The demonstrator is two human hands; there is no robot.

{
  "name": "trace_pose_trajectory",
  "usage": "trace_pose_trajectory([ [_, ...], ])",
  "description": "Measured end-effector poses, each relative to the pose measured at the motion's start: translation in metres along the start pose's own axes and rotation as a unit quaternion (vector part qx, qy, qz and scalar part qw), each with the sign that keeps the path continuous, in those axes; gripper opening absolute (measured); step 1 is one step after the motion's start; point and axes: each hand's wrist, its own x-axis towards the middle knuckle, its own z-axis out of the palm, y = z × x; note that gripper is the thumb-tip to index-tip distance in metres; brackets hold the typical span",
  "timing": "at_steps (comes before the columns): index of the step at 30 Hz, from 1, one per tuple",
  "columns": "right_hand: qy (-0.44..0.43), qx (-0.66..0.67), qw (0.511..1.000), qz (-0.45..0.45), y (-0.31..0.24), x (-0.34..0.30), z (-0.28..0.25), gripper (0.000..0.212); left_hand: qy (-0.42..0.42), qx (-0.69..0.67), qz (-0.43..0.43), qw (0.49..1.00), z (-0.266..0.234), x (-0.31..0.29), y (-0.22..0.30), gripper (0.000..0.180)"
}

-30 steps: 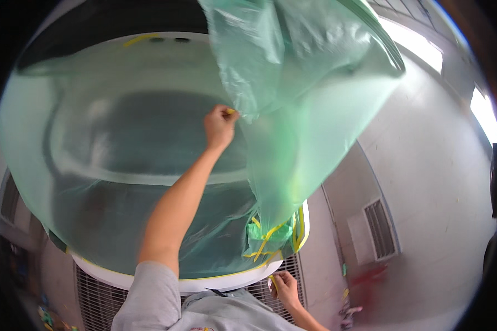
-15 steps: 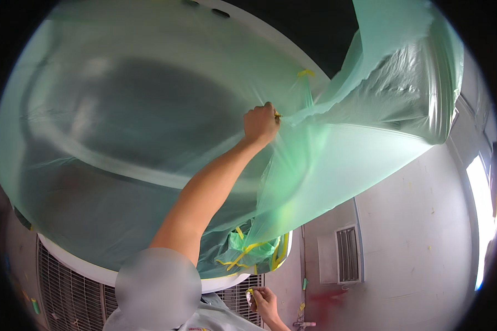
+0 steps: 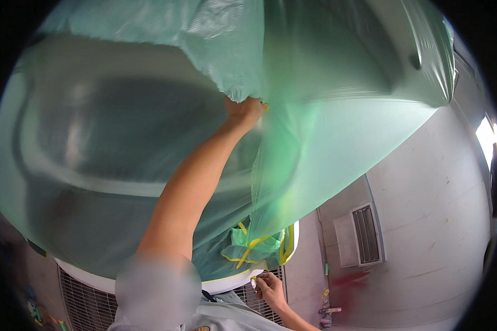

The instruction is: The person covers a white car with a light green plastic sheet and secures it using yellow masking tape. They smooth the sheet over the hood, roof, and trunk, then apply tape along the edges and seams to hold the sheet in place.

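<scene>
Translucent green masking film [image 3: 149,132] covers a car's curved body panel. Stretched forward over it, my left hand [image 3: 245,112] is closed on a gathered part of the film, with a bit of yellow tape showing at its fingertips. A loose, wrinkled flap of film [image 3: 226,44] hangs across the far side and partly hides that hand's fingers. Low in the view, my right hand [image 3: 271,289] pinches a small yellow and whitish piece [image 3: 254,282], too small to name surely. Just above it, yellow masking tape strips [image 3: 254,243] lie on crumpled film at the panel's near right corner.
A white panel edge [image 3: 88,280] runs along the near side, above a floor grating [image 3: 85,298]. To the right stands a pale wall with a vent grille [image 3: 367,234]. Small coloured scraps [image 3: 36,313] lie at the lower left.
The loose film has swung from the right across the far side, covering the dark area there. My left hand has shifted slightly left, still gripping. My right hand keeps its pinch.
</scene>
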Motion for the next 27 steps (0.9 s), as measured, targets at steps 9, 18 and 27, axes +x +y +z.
trace_pose_trajectory([
  [9, -0.029, 0.005, 0.999, -0.023, -0.007, 0.008, -0.005, 0.017, 0.021, -0.145, -0.131, 0.98, 0.013, 0.003, -0.025, 0.05],
  [18, -0.025, 0.009, 0.997, -0.073, 0.006, 0.02, -0.009, 0.018, 0.034, -0.134, -0.157, 0.978, -0.032, -0.062, -0.045, 0.04],
  [27, -0.08, -0.015, 0.975, -0.205, -0.019, 0.026, 0.015, 0.043, -0.369, -0.425, -0.095, 0.821, -0.103, -0.363, 0.011, 0.036],
])
